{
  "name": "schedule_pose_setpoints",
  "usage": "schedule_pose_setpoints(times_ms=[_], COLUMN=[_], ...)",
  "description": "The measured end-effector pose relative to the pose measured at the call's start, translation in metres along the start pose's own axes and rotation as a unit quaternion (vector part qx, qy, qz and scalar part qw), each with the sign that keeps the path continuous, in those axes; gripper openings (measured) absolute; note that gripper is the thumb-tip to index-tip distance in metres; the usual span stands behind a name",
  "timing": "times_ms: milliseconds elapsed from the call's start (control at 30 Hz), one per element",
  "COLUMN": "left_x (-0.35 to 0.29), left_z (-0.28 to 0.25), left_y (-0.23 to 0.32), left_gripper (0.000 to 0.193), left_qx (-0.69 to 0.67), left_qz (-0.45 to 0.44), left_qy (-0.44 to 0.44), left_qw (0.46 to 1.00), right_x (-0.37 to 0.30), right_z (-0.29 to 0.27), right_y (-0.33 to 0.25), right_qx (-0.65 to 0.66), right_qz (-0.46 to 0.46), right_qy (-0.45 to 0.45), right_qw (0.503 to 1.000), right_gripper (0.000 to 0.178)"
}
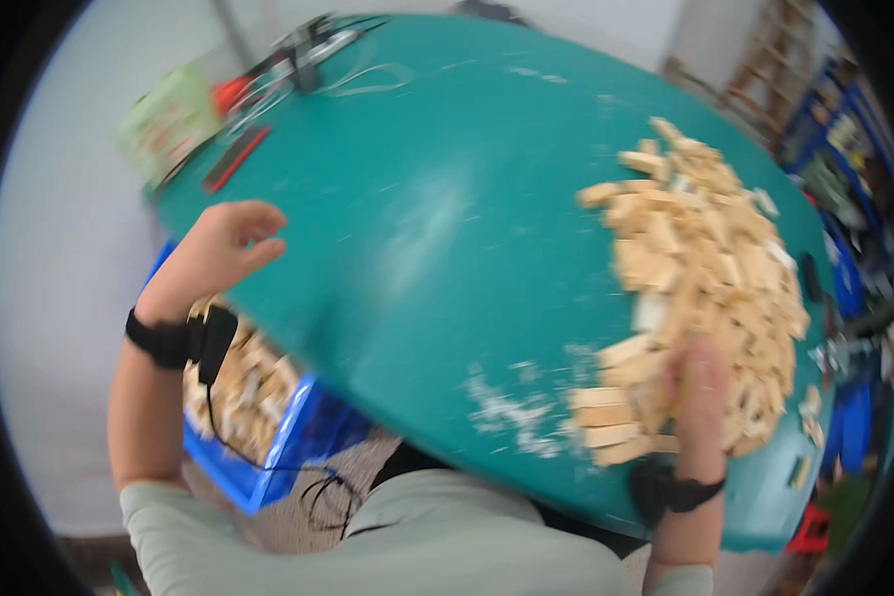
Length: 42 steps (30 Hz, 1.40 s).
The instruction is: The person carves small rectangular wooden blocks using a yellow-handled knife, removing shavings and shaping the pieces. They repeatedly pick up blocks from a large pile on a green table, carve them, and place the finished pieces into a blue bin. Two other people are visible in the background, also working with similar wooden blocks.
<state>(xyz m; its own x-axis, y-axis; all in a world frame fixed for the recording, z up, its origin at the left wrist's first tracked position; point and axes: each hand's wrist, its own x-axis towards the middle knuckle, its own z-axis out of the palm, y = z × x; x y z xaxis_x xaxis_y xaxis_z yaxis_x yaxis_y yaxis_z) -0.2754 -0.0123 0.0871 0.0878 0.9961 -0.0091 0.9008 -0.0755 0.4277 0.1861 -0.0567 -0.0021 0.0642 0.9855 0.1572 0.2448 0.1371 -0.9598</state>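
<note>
My left hand is raised over the left edge of the green table, above a blue bin filled with pale wooden blocks. Its fingers curl loosely, a gap shows between them and the thumb, and nothing is in it. My right hand reaches onto the near side of a large heap of light wooden blocks at the table's right. Motion smears its fingers, so whether a block is in them is unclear. Beside this hand, several blocks lie in a short row.
White shavings are scattered near the table's front edge. At the far left lie a dark flat tool with a red edge, a light green bag and cabled tools. Blue shelving stands beyond the right edge.
</note>
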Motion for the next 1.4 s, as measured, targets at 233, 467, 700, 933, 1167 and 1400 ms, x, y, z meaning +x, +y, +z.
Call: schedule_pose_setpoints(times_ms=[233, 467, 700, 933, 1167, 1400], left_x=[0.097, 0.152, 0.181, 0.078, -0.011, 0.025], left_z=[0.055, 0.146, 0.209, 0.162, 0.196, 0.182], left_y=[0.188, 0.262, 0.273, 0.275, 0.251, 0.232], left_gripper=[0.030, 0.047, 0.055, 0.022, 0.045, 0.036], left_qx=[0.041, 0.002, -0.046, -0.083, -0.026, 0.068], left_qz=[0.170, 0.299, 0.409, 0.429, 0.556, 0.535], left_qy=[-0.155, -0.107, -0.028, -0.229, -0.170, -0.180], left_qw=[0.972, 0.948, 0.911, 0.870, 0.813, 0.823], right_x=[0.003, 0.005, 0.006, 0.003, 0.008, 0.006], right_z=[-0.019, -0.016, -0.020, -0.030, -0.022, -0.022], right_y=[-0.009, -0.012, -0.015, -0.009, -0.016, -0.016], right_qx=[0.025, 0.050, 0.052, 0.085, 0.070, 0.090], right_qz=[0.032, 0.006, 0.000, 0.014, -0.020, 0.033], right_qy=[0.023, 0.037, 0.060, 0.111, 0.102, 0.083], right_qw=[0.999, 0.998, 0.997, 0.990, 0.992, 0.992], right_gripper=[0.022, 0.024, 0.026, 0.028, 0.035, 0.028])
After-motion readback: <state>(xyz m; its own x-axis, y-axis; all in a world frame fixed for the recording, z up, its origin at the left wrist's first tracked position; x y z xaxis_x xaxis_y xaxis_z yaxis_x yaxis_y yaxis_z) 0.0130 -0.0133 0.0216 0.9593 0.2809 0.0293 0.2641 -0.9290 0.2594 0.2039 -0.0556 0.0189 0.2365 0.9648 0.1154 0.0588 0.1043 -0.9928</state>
